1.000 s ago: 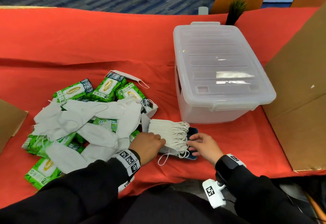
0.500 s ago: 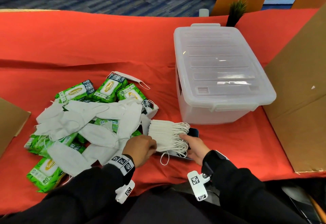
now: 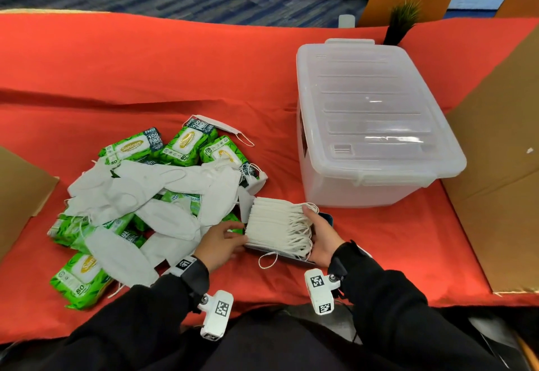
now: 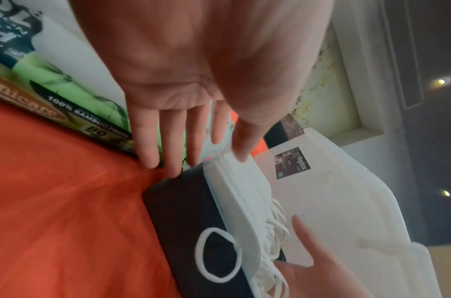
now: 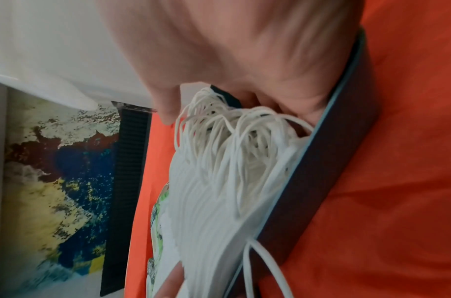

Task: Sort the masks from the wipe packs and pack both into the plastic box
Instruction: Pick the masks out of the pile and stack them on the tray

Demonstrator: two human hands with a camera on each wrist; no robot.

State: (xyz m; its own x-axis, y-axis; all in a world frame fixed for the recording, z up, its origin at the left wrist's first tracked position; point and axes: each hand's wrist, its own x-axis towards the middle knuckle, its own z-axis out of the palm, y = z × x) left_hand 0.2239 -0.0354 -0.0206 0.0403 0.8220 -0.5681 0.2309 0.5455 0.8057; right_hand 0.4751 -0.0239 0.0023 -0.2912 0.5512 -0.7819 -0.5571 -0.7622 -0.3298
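Observation:
A stack of white masks (image 3: 274, 224) lies on a dark blue flat slab (image 3: 327, 219) on the red cloth, just in front of the plastic box (image 3: 376, 125), whose lid is closed. My left hand (image 3: 236, 232) has straight fingers against the stack's left end, and in the left wrist view its thumb (image 4: 241, 149) rests on top of the mask stack (image 4: 234, 181). My right hand (image 3: 313, 230) cups the right end, curled around the ear loops (image 5: 219, 137). To the left is a heap of green wipe packs (image 3: 186, 143) mixed with loose white masks (image 3: 151, 184).
Cardboard panels stand at the right (image 3: 495, 166) and at the far left (image 3: 20, 184). A small green plant (image 3: 402, 20) and a white cylinder (image 3: 347, 20) sit behind the box. Bare red cloth (image 3: 145, 64) stretches behind the heap.
My left hand has come off the top of the stack and now has its fingers at the left end. My right hand has slid in from the side and cups the loop end.

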